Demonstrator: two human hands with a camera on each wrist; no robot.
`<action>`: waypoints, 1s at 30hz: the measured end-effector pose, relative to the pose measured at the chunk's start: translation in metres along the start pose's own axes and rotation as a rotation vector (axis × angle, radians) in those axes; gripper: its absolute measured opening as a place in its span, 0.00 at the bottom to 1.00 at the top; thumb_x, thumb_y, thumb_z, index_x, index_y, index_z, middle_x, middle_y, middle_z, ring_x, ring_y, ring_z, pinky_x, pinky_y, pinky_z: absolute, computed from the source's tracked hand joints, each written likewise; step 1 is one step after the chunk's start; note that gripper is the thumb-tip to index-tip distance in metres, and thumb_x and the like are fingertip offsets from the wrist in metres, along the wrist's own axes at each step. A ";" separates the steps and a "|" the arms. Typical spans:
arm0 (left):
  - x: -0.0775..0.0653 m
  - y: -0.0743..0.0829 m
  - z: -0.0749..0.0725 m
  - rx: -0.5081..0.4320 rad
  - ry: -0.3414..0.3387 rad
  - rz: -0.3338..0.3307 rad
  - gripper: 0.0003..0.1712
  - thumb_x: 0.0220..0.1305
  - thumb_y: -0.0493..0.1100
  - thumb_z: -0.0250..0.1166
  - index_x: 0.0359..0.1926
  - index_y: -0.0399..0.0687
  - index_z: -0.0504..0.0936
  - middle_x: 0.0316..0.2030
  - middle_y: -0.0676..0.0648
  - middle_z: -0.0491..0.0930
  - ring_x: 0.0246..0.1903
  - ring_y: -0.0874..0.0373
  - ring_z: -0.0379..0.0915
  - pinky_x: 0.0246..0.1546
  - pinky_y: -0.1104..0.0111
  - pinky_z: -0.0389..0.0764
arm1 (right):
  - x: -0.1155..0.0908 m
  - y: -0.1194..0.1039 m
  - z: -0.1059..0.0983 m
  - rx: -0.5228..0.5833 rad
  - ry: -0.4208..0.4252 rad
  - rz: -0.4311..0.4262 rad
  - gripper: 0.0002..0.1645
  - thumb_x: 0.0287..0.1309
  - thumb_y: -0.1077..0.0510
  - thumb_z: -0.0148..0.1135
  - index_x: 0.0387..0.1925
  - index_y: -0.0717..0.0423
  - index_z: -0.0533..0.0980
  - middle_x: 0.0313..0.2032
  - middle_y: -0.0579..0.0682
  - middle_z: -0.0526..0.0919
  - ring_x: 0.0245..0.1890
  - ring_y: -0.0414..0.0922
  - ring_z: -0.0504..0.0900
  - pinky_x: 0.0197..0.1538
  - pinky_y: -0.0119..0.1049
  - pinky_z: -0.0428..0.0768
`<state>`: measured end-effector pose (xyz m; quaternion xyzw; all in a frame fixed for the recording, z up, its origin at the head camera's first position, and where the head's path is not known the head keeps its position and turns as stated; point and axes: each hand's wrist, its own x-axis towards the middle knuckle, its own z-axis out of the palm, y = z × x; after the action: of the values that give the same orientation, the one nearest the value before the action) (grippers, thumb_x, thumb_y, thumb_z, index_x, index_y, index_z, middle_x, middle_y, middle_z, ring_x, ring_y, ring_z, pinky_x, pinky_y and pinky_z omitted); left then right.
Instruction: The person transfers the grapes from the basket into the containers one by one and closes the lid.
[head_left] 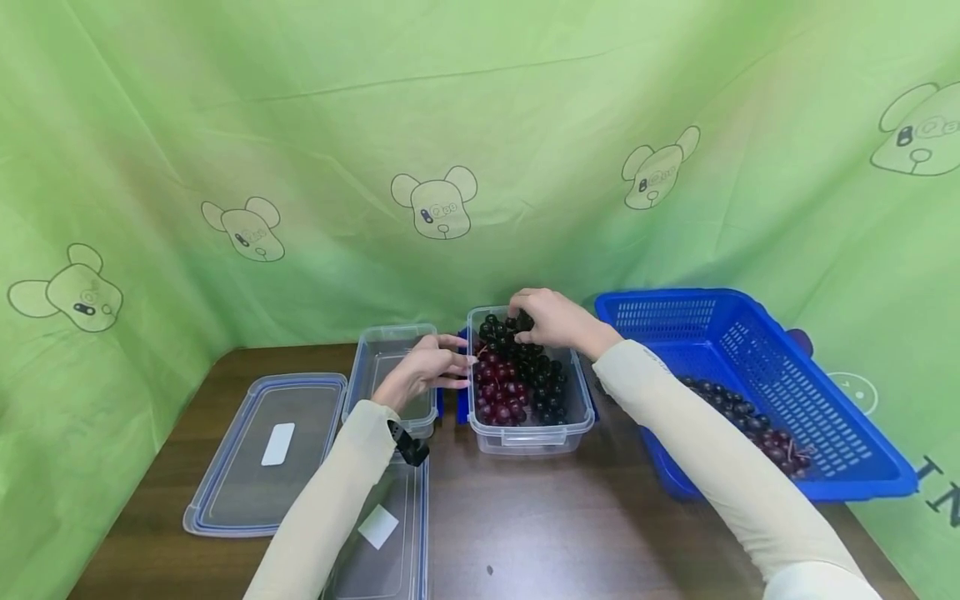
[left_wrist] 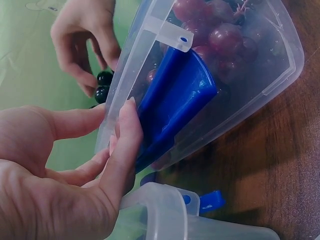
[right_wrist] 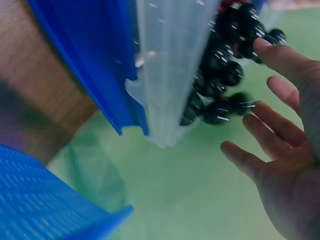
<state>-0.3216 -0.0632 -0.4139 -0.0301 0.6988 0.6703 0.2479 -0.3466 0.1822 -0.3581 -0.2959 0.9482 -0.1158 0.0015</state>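
A clear plastic container (head_left: 527, 442) holds red grapes (head_left: 498, 387) and black grapes (head_left: 551, 379). At its far end my right hand (head_left: 551, 318) has thumb and fingers around part of the black bunch. Dark grapes show between the thumb tip and fingertips in the right wrist view, where some fingers stand apart from the fruit. My left hand (head_left: 431, 367) touches the container's left rim with extended fingers. The left wrist view shows its fingers against the rim, beside a lowered blue latch (left_wrist: 175, 95). Both arms wear cream sleeves.
Left of the filled container stands a second clear container (head_left: 375, 342). Two clear lids with white labels lie on the table, one at far left (head_left: 232, 492) and one at the front (head_left: 397, 567). A blue basket (head_left: 817, 400) with more dark grapes (head_left: 738, 412) stands at right. A green curtain (head_left: 337, 167) hangs behind.
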 end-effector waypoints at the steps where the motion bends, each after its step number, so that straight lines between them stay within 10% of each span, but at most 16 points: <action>1: 0.000 -0.001 0.001 0.001 -0.001 -0.001 0.32 0.68 0.29 0.66 0.71 0.38 0.70 0.48 0.40 0.83 0.38 0.53 0.81 0.39 0.66 0.92 | -0.003 0.000 -0.004 0.013 0.009 0.002 0.25 0.62 0.55 0.76 0.58 0.61 0.81 0.61 0.59 0.83 0.63 0.60 0.81 0.68 0.58 0.80; 19: -0.014 0.011 0.000 0.145 -0.008 0.015 0.33 0.72 0.33 0.65 0.74 0.35 0.65 0.55 0.35 0.81 0.43 0.50 0.83 0.45 0.64 0.92 | -0.074 0.018 -0.080 0.121 0.278 0.064 0.38 0.58 0.50 0.79 0.65 0.62 0.75 0.64 0.62 0.81 0.67 0.63 0.77 0.70 0.62 0.76; 30: -0.059 0.036 -0.065 0.386 0.093 0.161 0.32 0.74 0.37 0.65 0.73 0.33 0.67 0.60 0.27 0.81 0.48 0.42 0.87 0.54 0.57 0.90 | -0.123 0.037 -0.095 0.084 0.231 0.124 0.50 0.53 0.43 0.82 0.70 0.63 0.71 0.67 0.66 0.77 0.69 0.65 0.73 0.70 0.67 0.73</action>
<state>-0.3029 -0.1385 -0.3591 0.0432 0.8251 0.5395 0.1623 -0.2724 0.3015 -0.2820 -0.2211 0.9528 -0.1884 -0.0883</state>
